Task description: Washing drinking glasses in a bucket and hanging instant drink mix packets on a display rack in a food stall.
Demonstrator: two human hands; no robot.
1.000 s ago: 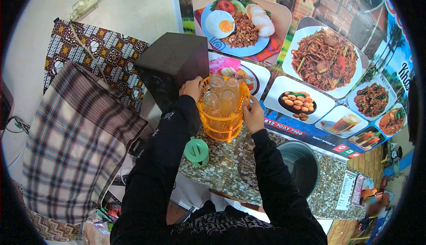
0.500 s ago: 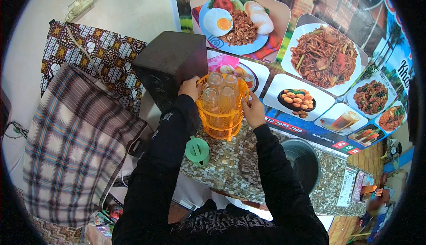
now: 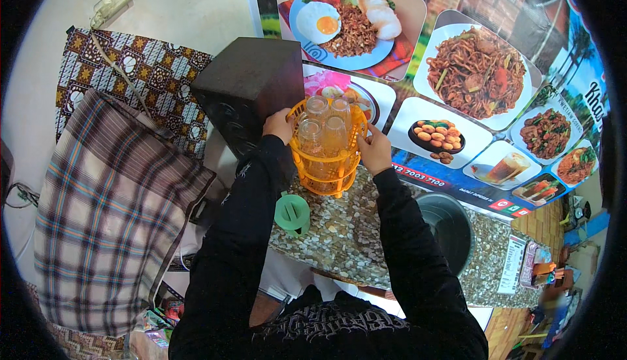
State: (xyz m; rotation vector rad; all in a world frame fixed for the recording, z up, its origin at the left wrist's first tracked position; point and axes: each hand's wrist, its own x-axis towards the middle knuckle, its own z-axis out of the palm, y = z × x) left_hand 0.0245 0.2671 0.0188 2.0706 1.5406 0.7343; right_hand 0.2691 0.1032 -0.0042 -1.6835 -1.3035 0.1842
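My left hand is closed on the left rim of an orange plastic glass rack. On the opposite side, my right hand pinches the rack's right edge with thumb and fingers. Several clear drinking glasses stand inside, bottoms up, showing above the rim. The rack is upright at the back of a pebble-patterned counter; whether its base touches the counter is hard to tell. A green lidded plastic jug stands just in front of it, to the left.
A black speaker box stands close behind my left hand. Right of my right forearm sits a dark round basin. A food-picture banner covers the wall behind. Plaid cloth drapes over something at the left. A printed sheet lies farther right.
The whole view has shifted slightly, so everything sits a little higher in the picture. Both hands keep their hold on the rack, which stays in about the same place beside the jug.
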